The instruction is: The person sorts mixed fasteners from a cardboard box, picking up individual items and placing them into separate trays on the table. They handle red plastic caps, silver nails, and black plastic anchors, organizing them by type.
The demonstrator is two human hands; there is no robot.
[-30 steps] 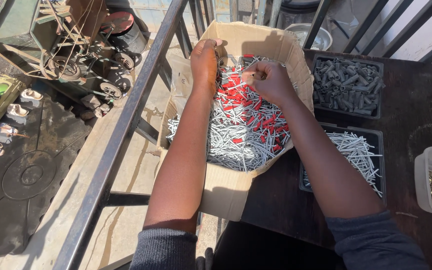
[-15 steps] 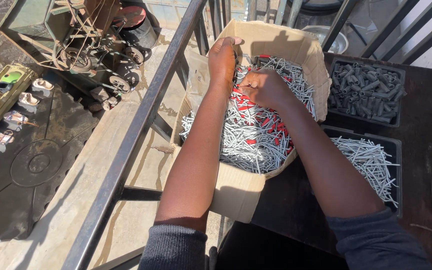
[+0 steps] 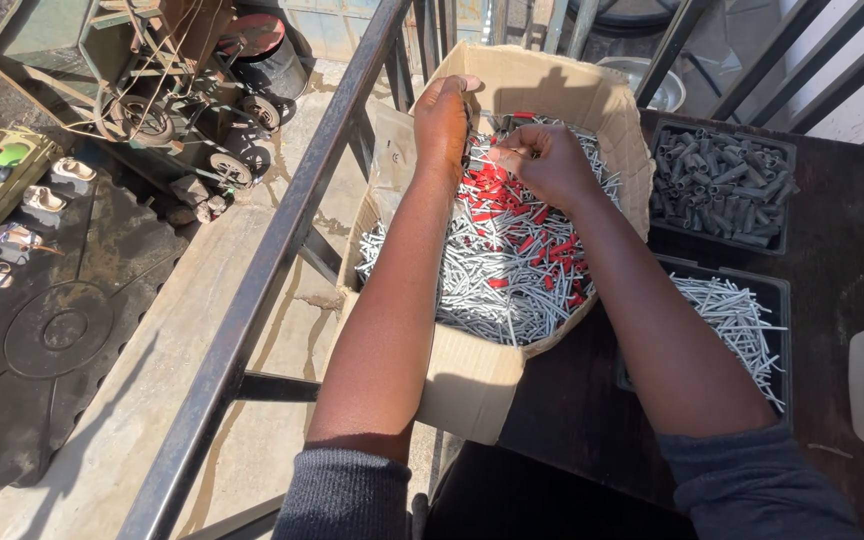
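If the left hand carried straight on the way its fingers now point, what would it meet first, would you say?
The left hand points away from the body, fingertips near the far wall of the cardboard box. It would probably meet that wall first, though depth is hard to judge.

Both forearms are bare; dark grey knitted sleeves sit pushed up near the elbows; the left hand (image 3: pixel 440 122) and right hand (image 3: pixel 544 162) wear nothing.

One cardboard box (image 3: pixel 472 385), two black trays (image 3: pixel 782 300), two hands (image 3: pixel 442 120).
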